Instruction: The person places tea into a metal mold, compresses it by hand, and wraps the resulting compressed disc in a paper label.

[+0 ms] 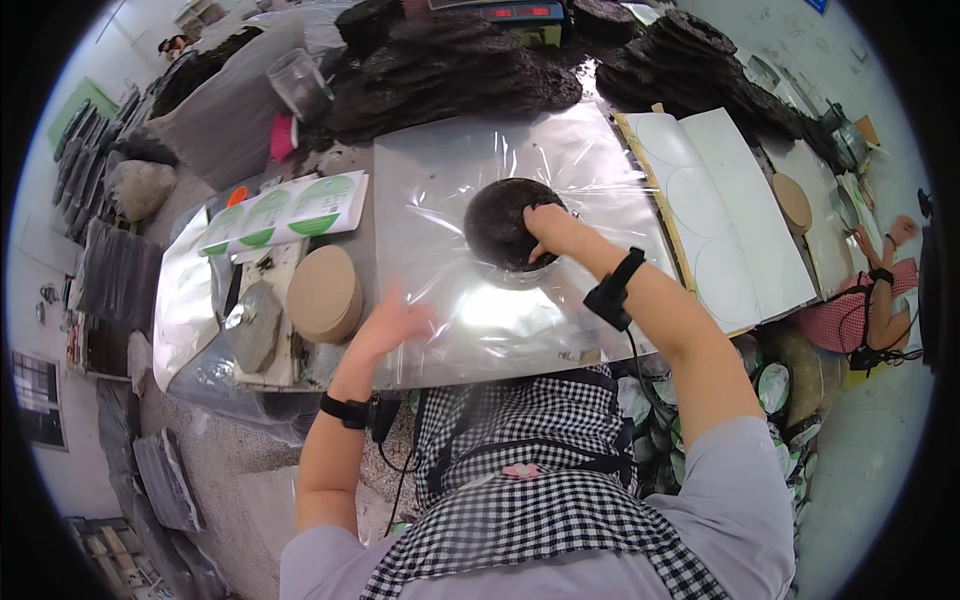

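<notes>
A dark, round, flat cake of dried material (492, 222), which looks like seaweed, lies inside a clear round rim on a sheet of clear plastic film (430, 190). My right hand (553, 232) reaches over the rim from the right. Its fingers are curled down onto the cake's right side, the thumb towards me, and the fingertips are partly hidden against the dark surface. My left hand (398, 322) hovers over the film's near left part, apart from the cake. Motion smears its fingers, so their pose is unclear. Both wrists wear black straps.
Tall stacks of dark round cakes (450, 75) line the back, by a scale with a red display (520, 12). At left are brown discs (325, 293), a stone (255, 330) and green-white label sheets (290, 212). White circle-marked sheets (690, 200) lie right; another person (870, 300) sits beyond.
</notes>
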`<action>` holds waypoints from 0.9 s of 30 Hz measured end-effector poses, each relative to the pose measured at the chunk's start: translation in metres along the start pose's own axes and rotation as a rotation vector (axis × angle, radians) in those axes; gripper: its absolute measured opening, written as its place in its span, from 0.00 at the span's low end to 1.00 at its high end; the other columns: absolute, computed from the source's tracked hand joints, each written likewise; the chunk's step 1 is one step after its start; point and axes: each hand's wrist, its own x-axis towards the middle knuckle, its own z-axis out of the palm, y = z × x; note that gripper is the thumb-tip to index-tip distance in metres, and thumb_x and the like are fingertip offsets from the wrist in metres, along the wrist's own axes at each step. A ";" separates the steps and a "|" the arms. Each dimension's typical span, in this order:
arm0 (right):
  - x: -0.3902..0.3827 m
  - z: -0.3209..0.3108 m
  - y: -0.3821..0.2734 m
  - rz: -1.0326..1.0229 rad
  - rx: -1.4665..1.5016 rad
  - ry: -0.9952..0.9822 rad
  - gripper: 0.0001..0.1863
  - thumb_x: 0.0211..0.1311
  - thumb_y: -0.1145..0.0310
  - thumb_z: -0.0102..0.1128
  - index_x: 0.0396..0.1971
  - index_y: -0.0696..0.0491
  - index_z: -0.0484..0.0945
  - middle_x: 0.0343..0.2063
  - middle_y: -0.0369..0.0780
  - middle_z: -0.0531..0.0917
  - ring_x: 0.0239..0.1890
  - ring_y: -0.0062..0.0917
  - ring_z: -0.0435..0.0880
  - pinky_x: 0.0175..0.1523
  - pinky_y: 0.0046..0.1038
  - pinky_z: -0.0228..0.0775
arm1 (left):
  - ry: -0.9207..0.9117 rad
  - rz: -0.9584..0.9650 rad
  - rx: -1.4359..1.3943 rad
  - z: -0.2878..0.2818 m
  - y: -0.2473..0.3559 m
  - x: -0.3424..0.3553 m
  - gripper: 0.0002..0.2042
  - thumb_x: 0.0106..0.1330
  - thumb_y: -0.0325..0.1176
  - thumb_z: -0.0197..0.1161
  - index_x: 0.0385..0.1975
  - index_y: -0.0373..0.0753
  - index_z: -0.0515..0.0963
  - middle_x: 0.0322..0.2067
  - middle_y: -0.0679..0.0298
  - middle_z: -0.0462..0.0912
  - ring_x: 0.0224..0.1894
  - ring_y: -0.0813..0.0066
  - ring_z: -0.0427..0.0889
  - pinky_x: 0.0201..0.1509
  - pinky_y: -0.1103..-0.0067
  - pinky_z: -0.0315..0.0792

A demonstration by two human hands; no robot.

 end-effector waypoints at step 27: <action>-0.019 -0.010 -0.037 -0.014 0.623 0.712 0.07 0.62 0.70 0.57 0.37 0.58 0.76 0.33 0.49 0.81 0.38 0.47 0.79 0.43 0.42 0.71 | -0.172 0.301 -0.421 0.087 0.051 0.172 0.35 0.57 0.25 0.60 0.68 0.37 0.59 0.50 0.58 0.80 0.49 0.69 0.80 0.55 0.77 0.71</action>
